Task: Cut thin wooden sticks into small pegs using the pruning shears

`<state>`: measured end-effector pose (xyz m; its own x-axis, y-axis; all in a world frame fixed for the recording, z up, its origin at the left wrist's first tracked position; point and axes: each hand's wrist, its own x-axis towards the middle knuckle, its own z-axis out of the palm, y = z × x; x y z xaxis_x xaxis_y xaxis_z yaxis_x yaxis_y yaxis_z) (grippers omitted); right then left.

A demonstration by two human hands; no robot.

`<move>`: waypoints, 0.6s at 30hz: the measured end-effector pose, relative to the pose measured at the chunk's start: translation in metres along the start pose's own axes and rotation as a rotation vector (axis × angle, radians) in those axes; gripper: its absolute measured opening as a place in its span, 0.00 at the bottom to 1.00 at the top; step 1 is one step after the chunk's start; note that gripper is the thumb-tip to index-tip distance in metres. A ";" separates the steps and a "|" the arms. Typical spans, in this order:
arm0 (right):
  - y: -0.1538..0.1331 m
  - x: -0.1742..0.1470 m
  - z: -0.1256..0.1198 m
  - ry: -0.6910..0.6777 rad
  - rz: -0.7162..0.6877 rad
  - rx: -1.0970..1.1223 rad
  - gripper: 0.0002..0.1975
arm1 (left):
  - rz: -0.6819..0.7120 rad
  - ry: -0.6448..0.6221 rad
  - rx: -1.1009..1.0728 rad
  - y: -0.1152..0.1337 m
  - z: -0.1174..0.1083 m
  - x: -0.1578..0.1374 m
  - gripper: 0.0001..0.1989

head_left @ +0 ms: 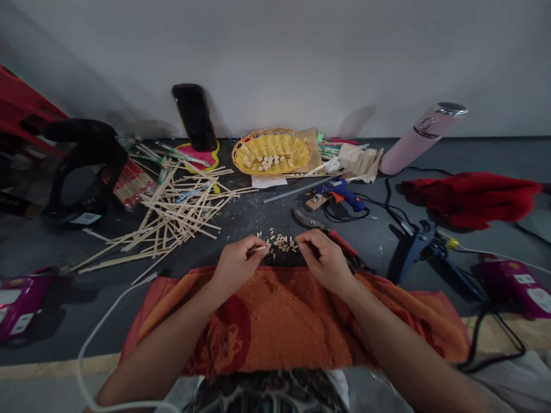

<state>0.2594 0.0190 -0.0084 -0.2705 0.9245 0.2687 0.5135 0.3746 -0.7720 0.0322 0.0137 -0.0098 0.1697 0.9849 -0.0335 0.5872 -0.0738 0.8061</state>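
My left hand (241, 258) pinches a short wooden stick piece (258, 248) between thumb and fingers. To its right, my right hand (326, 263) is curled with thumb and index finger together; whatever it grips, if anything, is too small to make out. Between the two hands lies a loose pile of short cut stick pieces (284, 242) on the dark table. Pruning shears (344, 242) with red handles rest just behind and beside my right hand. Under my forearms, an orange towel (275, 321) covers the table's front edge and my lap.
A yellow woven basket (271, 150) with small pale pieces stands at the back. Long wooden sticks (172, 215) lie heaped left. Right are a blue glue gun (346, 194), a pink bottle (419, 140) and a red cloth (469, 198). A phone (196, 117) leans on the wall.
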 end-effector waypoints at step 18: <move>0.010 0.001 0.003 -0.027 -0.087 -0.119 0.09 | -0.038 0.160 -0.128 0.001 -0.005 0.001 0.17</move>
<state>0.2617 0.0232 -0.0173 -0.3391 0.8865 0.3149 0.5796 0.4606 -0.6722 0.0292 0.0154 -0.0064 0.0151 0.9997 0.0209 0.4835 -0.0256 0.8750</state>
